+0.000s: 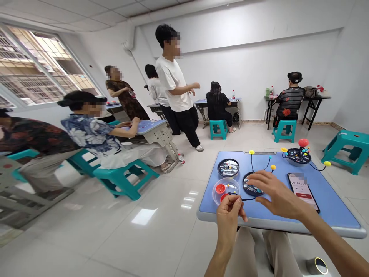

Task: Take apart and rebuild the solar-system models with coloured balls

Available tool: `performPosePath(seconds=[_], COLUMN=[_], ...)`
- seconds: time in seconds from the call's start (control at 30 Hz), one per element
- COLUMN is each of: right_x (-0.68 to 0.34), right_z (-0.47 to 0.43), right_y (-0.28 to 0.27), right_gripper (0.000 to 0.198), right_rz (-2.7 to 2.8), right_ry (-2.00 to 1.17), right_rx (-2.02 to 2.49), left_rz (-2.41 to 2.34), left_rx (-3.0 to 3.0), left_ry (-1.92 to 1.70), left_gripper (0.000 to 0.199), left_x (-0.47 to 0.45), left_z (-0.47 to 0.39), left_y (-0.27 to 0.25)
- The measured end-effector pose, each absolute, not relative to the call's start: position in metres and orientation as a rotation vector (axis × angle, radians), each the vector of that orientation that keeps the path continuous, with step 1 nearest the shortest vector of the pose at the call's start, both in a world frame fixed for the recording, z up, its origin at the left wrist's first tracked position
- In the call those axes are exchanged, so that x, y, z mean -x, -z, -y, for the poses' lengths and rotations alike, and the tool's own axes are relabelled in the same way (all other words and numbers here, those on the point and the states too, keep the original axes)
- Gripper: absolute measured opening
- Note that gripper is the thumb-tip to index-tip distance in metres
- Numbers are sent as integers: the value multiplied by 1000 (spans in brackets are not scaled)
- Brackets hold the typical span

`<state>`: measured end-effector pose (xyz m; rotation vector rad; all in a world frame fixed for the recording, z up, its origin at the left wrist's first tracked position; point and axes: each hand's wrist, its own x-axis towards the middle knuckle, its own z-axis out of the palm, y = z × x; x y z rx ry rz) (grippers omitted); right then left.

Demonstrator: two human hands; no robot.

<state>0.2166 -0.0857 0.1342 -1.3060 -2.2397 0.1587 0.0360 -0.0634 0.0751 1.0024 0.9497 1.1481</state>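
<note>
My left hand is closed in a pinch on the end of a thin dark rod. That rod runs toward a round black base on the blue table. Over this base my right hand is held with its fingers stretched out, hiding much of it; whether it touches the base I cannot tell. Other thin rods rise from the base with a yellow cup-shaped piece, a small blue ball and an orange-yellow ball. Just behind my left hand sits a clear round dish with red half-shells and small yellow beads.
On the blue table are another black disc, a planet model with a red ball and a phone showing a timer. A teal stool stands at right. Several people sit or stand around the room.
</note>
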Motion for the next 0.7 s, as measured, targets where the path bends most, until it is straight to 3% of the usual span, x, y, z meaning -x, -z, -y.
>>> performPosePath(seconds=[0.27, 0.4, 0.63, 0.7], right_x=[-222, -208, -199, -196], right_z=[97, 95, 96, 97], right_y=[-81, -65, -60, -61], right_gripper=[31, 35, 38, 37], right_rz=[1474, 1274, 1130, 1158], right_ry=[-870, -897, -930, -934], right_rx=[1289, 1247, 1197, 1199], left_rz=[-907, -824, -523, -545], left_rx=[-1004, -929, -969, -988], left_ry=[-1116, -1093, -1069, -1100], left_gripper=[25, 29, 58, 57], left_x=[-35, -38, -44, -49], left_z=[64, 67, 70, 70], left_y=[-75, -73, -56, -54])
